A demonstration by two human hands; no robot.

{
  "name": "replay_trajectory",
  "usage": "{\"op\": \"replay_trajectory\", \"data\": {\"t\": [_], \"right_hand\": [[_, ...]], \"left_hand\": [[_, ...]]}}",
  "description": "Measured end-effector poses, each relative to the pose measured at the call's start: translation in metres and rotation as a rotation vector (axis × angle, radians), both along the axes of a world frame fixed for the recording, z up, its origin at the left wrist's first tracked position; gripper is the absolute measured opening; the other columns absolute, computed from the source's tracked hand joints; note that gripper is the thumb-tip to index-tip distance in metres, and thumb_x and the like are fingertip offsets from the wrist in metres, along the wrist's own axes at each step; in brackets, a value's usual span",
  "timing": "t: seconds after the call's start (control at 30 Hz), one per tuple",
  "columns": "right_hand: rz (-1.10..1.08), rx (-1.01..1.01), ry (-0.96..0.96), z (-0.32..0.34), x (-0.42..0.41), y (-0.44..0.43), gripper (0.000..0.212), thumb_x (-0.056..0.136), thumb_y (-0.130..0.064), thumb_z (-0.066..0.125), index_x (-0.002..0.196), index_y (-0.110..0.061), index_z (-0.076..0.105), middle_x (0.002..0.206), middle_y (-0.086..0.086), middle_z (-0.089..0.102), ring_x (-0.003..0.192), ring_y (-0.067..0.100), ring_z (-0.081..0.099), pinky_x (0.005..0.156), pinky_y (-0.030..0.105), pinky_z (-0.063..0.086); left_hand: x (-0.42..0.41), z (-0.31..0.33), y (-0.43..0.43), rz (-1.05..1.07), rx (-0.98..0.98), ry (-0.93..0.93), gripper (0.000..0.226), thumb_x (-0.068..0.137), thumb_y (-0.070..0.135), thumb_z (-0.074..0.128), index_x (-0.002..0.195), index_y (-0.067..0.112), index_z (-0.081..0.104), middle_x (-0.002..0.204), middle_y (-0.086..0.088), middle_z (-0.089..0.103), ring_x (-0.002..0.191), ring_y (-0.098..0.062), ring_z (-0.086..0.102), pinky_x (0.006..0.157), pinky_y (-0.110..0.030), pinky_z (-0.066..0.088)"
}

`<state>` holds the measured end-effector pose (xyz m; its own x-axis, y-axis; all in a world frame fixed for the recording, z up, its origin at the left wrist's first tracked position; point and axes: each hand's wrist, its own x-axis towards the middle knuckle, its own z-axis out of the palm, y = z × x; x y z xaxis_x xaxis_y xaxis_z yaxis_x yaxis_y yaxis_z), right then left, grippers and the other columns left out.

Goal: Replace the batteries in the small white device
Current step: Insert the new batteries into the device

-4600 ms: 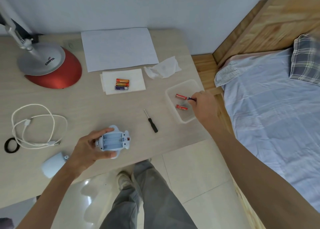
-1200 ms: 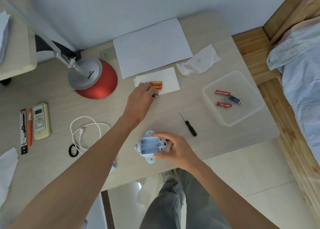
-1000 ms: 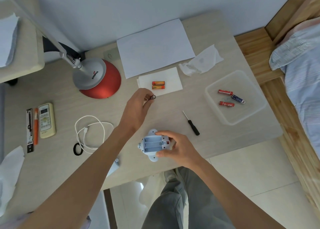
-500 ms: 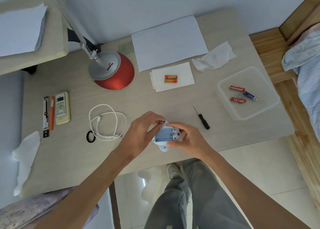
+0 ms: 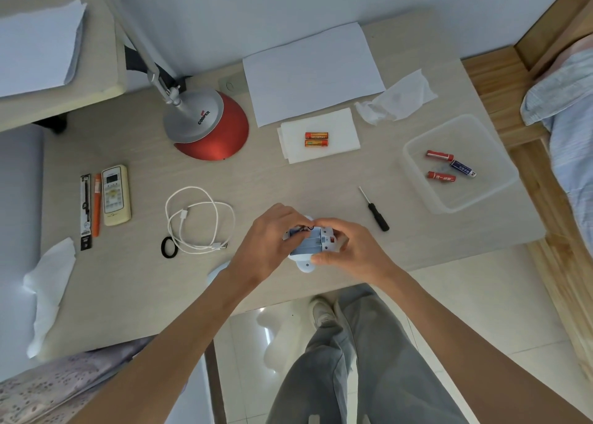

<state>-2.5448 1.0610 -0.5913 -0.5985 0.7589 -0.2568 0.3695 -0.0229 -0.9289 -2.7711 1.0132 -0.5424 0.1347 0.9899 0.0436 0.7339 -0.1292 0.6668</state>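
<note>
White device [image 5: 309,247]: I see it at the near edge of the desk [image 5: 288,182], held between both hands. Its battery compartment faces up at me. The nearer slots show their pale blue floor, and there is a small red spot at the right end. I cannot tell whether it rests on the desk or hangs just above it.
Left hand [image 5: 271,240]: its fingers curl over the device's left end. The fingertips meet at the far slot and pinch a dark-tipped battery [image 5: 306,228], which the fingers mostly hide from me.
Right hand [image 5: 351,247]: it grips the device's right end, with the thumb on the near side and the fingers curled over the far side.
Orange batteries [image 5: 316,139]: two lie side by side and touching on a folded white napkin [image 5: 340,125], beyond the hands.
Clear plastic tub [image 5: 417,182]: it sits at the right of the desk. It holds two red batteries [image 5: 439,155] and one blue battery [image 5: 462,169], none of them touching.
Screwdriver [image 5: 375,210]: it has a black handle and lies flat between the right hand and the tub.
Left of the hands: a coiled white cable [image 5: 199,221] with a black ring [image 5: 169,247] beside it, and farther left a remote control [image 5: 114,195].
Far side: a red lamp base [image 5: 211,134], a sheet of paper [image 5: 311,73] and a crumpled tissue [image 5: 398,99].
</note>
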Motion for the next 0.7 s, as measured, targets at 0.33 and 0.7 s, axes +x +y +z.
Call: {"op": "replay_trajectory", "data": {"t": [0.33,0.7], "right_hand": [[-0.036,0.013,0.014,-0.006,0.003,0.0,0.061,0.076,-0.049,0.091,0.131,-0.033,0.071,0.115,-0.012,0.075,0.089,0.025,0.07,0.081,0.048,0.06],[-0.077,0.0,0.024,-0.008,0.005,-0.004,0.059,0.074,-0.039,0.092,0.129,-0.032,0.072,0.11,-0.008,0.076,0.085,0.026,0.067,0.082,0.051,0.06]], "left_hand": [[-0.005,-0.01,0.006,0.024,-0.088,-0.099,0.017,0.085,0.002,0.088,0.098,0.013,0.083,0.096,0.003,0.073,0.085,-0.016,0.07,0.076,-0.044,0.058],[-0.009,-0.016,0.009,0.102,-0.298,-0.193,0.035,0.073,0.007,0.097,0.099,0.024,0.08,0.097,0.007,0.071,0.086,-0.015,0.068,0.078,-0.034,0.058]]}}
